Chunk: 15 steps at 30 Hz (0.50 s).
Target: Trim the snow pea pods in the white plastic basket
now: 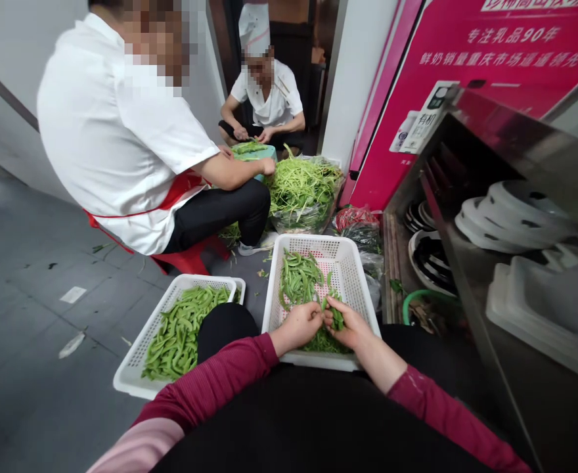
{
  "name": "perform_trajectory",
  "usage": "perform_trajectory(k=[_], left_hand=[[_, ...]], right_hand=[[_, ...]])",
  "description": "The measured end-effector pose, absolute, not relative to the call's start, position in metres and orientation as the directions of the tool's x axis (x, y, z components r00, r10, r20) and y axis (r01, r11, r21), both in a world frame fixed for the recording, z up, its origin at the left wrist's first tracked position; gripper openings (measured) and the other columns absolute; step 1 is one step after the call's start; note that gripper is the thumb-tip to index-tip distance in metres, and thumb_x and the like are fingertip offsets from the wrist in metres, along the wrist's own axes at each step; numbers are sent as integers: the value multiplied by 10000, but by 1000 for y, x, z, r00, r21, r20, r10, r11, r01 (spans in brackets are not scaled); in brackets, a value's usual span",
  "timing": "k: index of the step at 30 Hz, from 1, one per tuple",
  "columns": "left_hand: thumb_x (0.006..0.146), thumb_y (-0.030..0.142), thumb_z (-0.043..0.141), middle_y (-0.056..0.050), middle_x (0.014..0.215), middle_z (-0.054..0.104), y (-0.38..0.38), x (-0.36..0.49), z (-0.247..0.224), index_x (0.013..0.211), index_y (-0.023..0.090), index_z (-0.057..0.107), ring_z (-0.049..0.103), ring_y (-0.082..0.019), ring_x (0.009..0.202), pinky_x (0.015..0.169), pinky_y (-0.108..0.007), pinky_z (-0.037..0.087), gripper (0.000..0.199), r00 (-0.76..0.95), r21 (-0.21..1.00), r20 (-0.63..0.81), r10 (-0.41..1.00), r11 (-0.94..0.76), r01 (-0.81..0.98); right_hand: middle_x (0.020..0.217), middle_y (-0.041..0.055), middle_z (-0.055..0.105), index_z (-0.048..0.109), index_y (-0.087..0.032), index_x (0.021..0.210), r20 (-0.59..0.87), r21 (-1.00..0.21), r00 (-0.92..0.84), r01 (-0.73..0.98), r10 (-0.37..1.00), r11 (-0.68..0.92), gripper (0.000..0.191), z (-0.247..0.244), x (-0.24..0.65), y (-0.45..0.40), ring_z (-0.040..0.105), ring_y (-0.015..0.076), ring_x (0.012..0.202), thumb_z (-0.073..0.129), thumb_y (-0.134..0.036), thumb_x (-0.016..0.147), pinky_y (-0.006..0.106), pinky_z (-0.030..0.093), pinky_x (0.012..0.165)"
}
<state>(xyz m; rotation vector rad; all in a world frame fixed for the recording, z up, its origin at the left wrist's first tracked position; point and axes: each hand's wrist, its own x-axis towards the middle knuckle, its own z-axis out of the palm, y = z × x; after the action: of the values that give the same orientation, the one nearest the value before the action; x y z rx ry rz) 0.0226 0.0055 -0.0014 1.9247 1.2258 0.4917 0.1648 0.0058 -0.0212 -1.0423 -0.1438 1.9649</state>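
Observation:
Both of my hands meet above a white perforated basket (272, 289) in front of my knees. My right hand (352, 327) is curled round a few green pea pods (337, 318). My left hand (296, 327) is closed in a pinch against the right fingertips, at the end of a pod; what exactly it grips is too small to make out. Inside the basket, a heap of pea pods (299, 276) lies at the left, and finer green bits (326, 341) lie under my hands. At my left knee stands a second white basket (131, 368) full of pea pods (185, 328).
A co-worker in white (116, 131) sits on a red stool (185, 263) at left; another co-worker (269, 98) crouches behind. Between them and me is a large bag of green stalks (303, 187). A metal shelf (466, 263) with white dishes (515, 217) stands close at right.

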Motion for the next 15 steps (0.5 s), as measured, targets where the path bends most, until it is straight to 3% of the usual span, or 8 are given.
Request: perform_trajectory(k=[4, 6, 8, 11, 15], left_hand=[[793, 193, 368, -23, 656, 544, 2, 16, 3, 724, 141, 542, 495, -114, 600, 559, -210, 364, 195, 545, 549, 30, 838, -470, 691], [784, 202, 384, -56, 728, 569, 1, 13, 7, 783, 135, 551, 526, -138, 637, 589, -232, 391, 181, 638, 390, 30, 770, -596, 701], [758, 210, 417, -75, 771, 581, -1, 11, 12, 823, 131, 558, 538, -153, 642, 588, -245, 403, 174, 723, 311, 8, 691, -689, 655], [719, 180, 440, -53, 715, 579, -3, 13, 17, 745, 136, 572, 525, -138, 619, 581, -232, 397, 142, 746, 413, 15, 666, -683, 602], [665, 120, 432, 21, 535, 494, -2, 17, 18, 618, 129, 555, 446, -77, 513, 507, -176, 344, 132, 652, 792, -74, 755, -353, 499]], right_hand=[[482, -49, 467, 521, -154, 636, -583, -530, -201, -640, 787, -556, 248, -20, 163, -5, 413, 44, 414, 721, -300, 615, 154, 329, 378], [506, -49, 483, 524, -151, 657, -551, -605, -152, -605, 821, -518, 260, -18, 163, -11, 417, 43, 421, 740, -280, 591, 154, 324, 377], [508, -55, 483, 523, -152, 668, -511, -683, -100, -556, 854, -474, 272, -16, 164, -16, 416, 45, 421, 755, -248, 563, 161, 325, 380], [502, -61, 471, 543, -146, 715, -489, -738, -103, -481, 866, -474, 280, -10, 172, -21, 402, 43, 414, 753, -237, 554, 168, 314, 382], [494, -64, 456, 563, -140, 800, -469, -736, -371, -338, 802, -587, 259, -1, 189, -28, 377, 39, 401, 708, -238, 609, 166, 272, 373]])
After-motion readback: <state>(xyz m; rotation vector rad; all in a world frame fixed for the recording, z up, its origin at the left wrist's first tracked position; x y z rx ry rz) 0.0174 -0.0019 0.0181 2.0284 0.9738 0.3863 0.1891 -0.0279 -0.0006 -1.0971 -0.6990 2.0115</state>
